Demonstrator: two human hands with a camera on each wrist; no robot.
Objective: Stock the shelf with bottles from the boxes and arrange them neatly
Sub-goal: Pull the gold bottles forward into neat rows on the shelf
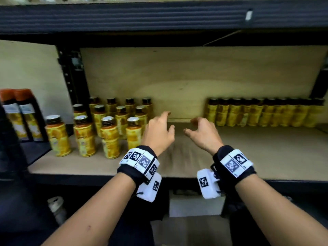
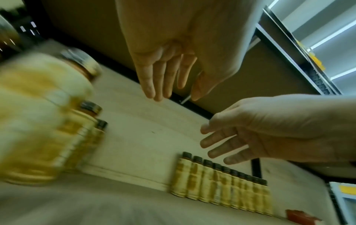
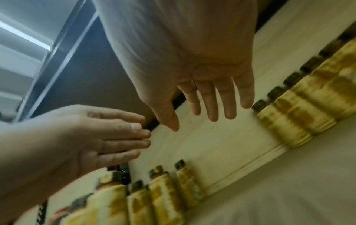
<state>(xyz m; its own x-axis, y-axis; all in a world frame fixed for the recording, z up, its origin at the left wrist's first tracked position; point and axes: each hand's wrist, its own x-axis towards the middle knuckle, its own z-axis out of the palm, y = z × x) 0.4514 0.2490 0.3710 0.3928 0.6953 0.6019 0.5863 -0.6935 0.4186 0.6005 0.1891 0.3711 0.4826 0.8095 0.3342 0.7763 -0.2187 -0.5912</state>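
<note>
Yellow-labelled bottles with dark caps stand in a loose cluster point(image 1: 110, 125) on the left of the wooden shelf point(image 1: 248, 157). A tight row of the same bottles point(image 1: 262, 112) lines the back wall on the right. My left hand point(image 1: 159, 130) hovers over the bare gap between them, fingers relaxed, holding nothing. My right hand point(image 1: 202, 134) hangs beside it, also empty. The left wrist view shows the left hand point(image 2: 165, 76) with straight fingers and the row of bottles point(image 2: 221, 187) beyond. The right wrist view shows the right hand point(image 3: 208, 94) spread above the shelf, near the row's end bottle point(image 3: 277, 121).
Two tall orange-capped bottles point(image 1: 21, 114) stand at the far left on a dark ledge. A black upright post point(image 1: 72, 73) rises behind the cluster. The upper shelf's dark edge point(image 1: 159, 16) hangs overhead. A pale box point(image 1: 195, 205) sits below the shelf.
</note>
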